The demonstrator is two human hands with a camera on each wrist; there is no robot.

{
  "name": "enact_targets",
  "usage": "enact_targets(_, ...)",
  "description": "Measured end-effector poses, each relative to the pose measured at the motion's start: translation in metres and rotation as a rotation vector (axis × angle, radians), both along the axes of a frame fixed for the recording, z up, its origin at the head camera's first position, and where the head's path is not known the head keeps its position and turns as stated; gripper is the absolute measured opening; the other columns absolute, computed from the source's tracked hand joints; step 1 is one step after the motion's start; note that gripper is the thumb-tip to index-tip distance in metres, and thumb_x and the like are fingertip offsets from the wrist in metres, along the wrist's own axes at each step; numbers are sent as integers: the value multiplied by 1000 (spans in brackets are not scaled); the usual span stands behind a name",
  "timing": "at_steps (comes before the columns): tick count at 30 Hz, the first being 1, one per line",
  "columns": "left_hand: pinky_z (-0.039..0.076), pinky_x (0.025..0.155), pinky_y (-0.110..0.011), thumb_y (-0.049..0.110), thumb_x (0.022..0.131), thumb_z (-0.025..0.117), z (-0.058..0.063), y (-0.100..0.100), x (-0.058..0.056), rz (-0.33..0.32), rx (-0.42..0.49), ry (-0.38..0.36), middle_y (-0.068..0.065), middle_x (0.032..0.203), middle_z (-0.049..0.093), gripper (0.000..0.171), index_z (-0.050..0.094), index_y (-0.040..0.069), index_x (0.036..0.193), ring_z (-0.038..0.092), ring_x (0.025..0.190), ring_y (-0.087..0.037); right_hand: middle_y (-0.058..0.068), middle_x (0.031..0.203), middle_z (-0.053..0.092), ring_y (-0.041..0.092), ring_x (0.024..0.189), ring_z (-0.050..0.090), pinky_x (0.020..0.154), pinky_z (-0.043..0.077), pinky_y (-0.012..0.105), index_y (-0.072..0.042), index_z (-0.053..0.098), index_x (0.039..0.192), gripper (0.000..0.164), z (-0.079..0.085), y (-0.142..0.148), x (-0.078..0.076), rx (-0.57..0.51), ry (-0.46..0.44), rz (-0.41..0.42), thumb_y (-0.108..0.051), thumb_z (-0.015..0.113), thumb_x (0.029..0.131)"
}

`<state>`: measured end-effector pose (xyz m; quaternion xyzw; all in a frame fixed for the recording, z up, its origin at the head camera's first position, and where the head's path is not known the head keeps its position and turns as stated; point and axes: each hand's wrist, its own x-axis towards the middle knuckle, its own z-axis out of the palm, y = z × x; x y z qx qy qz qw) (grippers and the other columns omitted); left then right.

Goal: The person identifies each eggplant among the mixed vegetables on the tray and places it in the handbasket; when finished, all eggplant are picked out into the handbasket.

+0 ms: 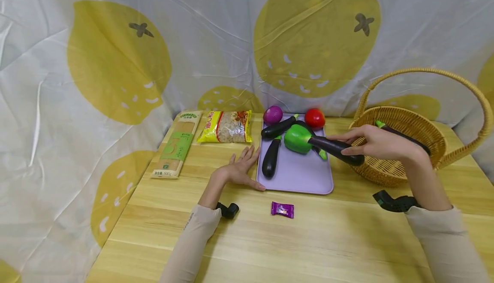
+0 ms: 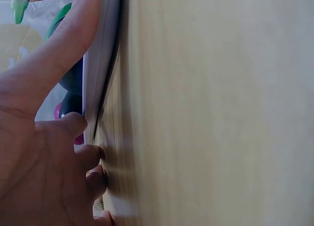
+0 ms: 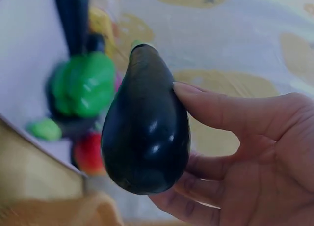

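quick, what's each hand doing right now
Left hand: open, fingers spread at the edge of the lilac tray.
Right hand: holding an eggplant.

Lemon-print cloth (image 1: 216,38) behind wooden table (image 1: 328,244)

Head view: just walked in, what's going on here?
A person's right hand holds an eggplant over the gap between the lilac tray and the wicker basket. The left hand touches the tray's left edge. Three other eggplants and a green pepper are on the tray; a fifth eggplant shows in the basket.
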<state>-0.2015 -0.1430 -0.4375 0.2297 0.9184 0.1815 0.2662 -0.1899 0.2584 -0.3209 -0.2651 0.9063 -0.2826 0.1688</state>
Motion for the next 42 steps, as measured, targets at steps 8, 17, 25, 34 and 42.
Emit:
enact_targets(8,-11,128,-63,60,83,80,-3,1,0,-2,-3,-7,-8,173,-22,130,-11,20,166,-19,161,-28,15,131,69,0,72,54,62,43,21,-21,61,146,49,23,53,-13,102,91,-94,-18,71,98)
enact_targets(17,-10,128,-64,59,84,79,-3,2,3,-8,-9,-11,-8,173,-23,129,-11,20,166,-19,161,-29,31,155,47,48,132,56,77,52,16,-11,53,152,51,13,97,-34,149,-19,-180,-21,65,103)
enact_targets(25,-10,128,-64,60,84,79,-6,2,3,-13,-11,-2,-8,173,-23,129,-11,20,166,-18,161,-28,41,150,43,58,130,49,87,59,45,0,46,154,57,3,126,-43,200,-113,-241,-20,64,103)
enact_targets(34,-12,128,-62,61,83,79,-2,-1,-1,-6,10,-17,-9,173,-22,131,-12,18,166,-19,162,-29,23,93,72,8,49,31,51,38,24,6,40,153,56,-8,131,-62,267,-229,-274,-9,58,102)
enact_targets(42,-11,128,-63,60,83,79,-3,-1,-3,-3,-5,-6,-7,173,-23,130,-13,20,166,-19,161,-27,-12,55,43,5,46,28,48,38,23,4,35,155,63,-22,138,-74,235,-313,-337,-15,63,102)
